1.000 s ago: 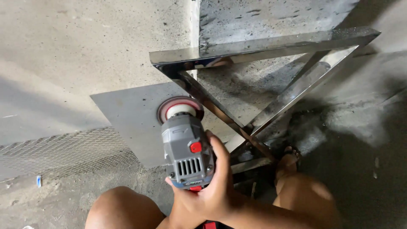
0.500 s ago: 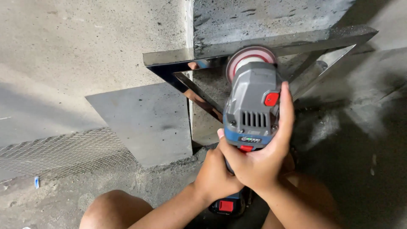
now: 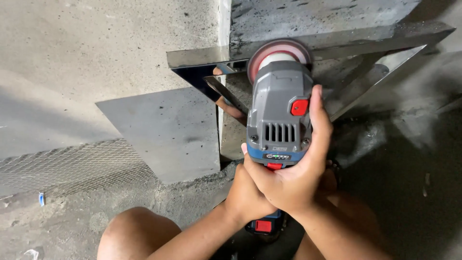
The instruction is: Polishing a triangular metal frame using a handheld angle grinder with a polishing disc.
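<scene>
Fingers of both my hands were clamped around the grey cordless angle grinder with a red switch and blue band [image 3: 280, 113]. Going from the left, a strip of grey wire mesh [image 3: 67, 166] lay on the concrete floor [image 3: 96, 43], and beside it a flat grey sheet-metal plate [image 3: 166, 130] rested on the ground, reaching to the foot of the frame. My bare knee [image 3: 132, 236] showed below it. My left hand [image 3: 248, 195] gripped the grinder's lower handle from underneath, mostly hidden by my right hand [image 3: 293, 178], whose fingers wrapped the back of the body with one lying along its right flank, next to the red switch. The grinder's reddish flap disc [image 3: 279, 50] sat against the top bar of the polished stainless steel frame [image 3: 365, 41], which ran off to the right with a diagonal brace beneath it.
</scene>
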